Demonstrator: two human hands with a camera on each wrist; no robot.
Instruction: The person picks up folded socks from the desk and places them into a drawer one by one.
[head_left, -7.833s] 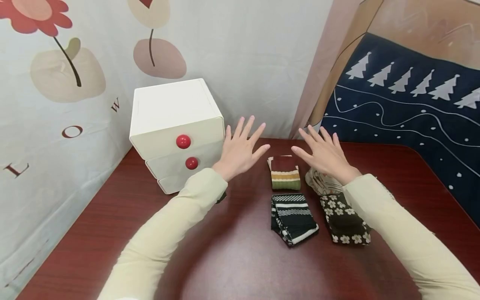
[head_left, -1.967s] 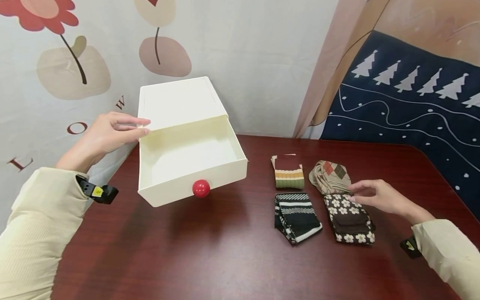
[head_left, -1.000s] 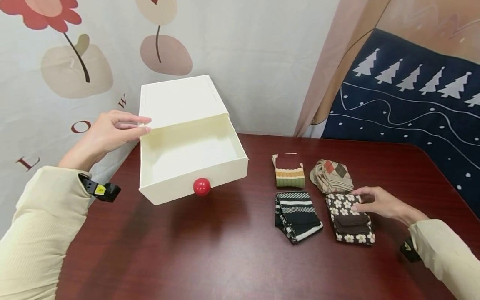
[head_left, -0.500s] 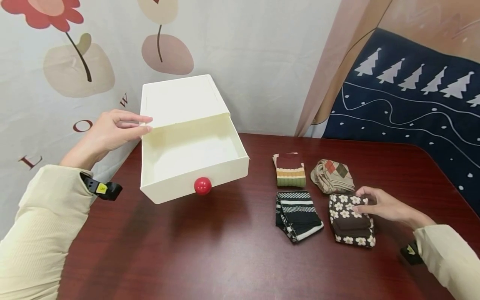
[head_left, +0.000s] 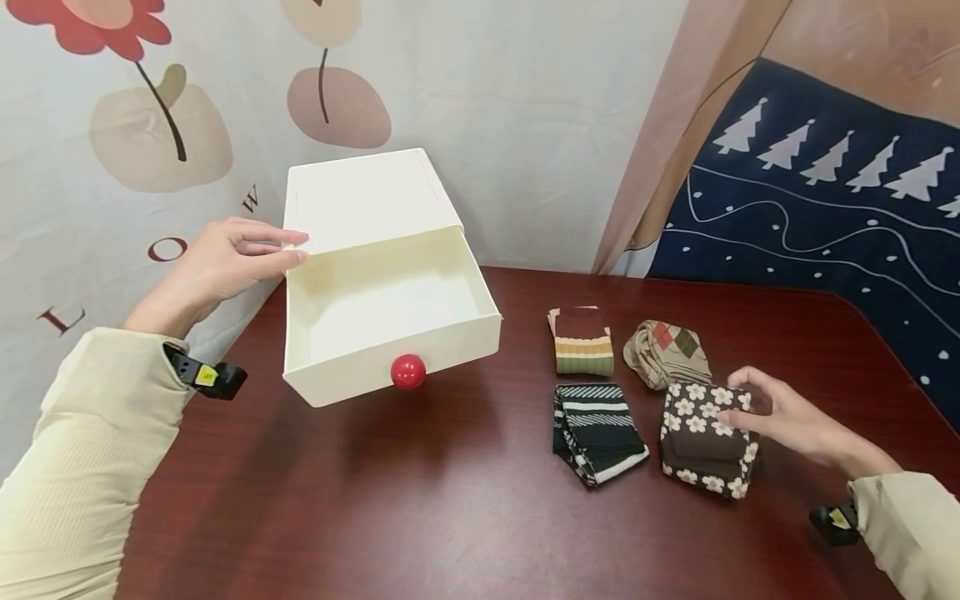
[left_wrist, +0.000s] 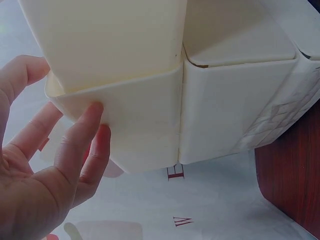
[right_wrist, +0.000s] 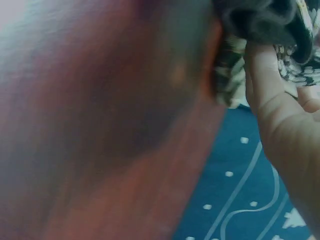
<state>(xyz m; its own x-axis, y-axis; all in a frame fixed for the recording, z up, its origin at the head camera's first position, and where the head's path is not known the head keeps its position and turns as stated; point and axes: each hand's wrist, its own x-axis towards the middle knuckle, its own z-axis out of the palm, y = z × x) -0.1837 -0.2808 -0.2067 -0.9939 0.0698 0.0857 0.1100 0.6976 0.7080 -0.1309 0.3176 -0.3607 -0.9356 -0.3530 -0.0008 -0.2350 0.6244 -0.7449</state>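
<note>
My left hand holds the left front corner of a white drawer unit. In the left wrist view, its fingers bend against the unit's side wall. The top drawer, with a red round knob, is pulled out and bare inside. With thumb and fingers, my right hand pinches a folded pair of dark brown socks with white flowers, slightly tilted. The right wrist view is blurred and shows the hand under dark fabric.
Beside the flowered socks lie folded black-and-white striped socks. Behind them are beige argyle socks and a maroon, yellow and green striped pair. All rest on the dark red table, backed by a printed curtain.
The top drawer has come out since the earliest frame. My right hand has reached the flowered socks, gripped them and shifted them slightly to the right, tilting them. My left hand stays at the corner.
</note>
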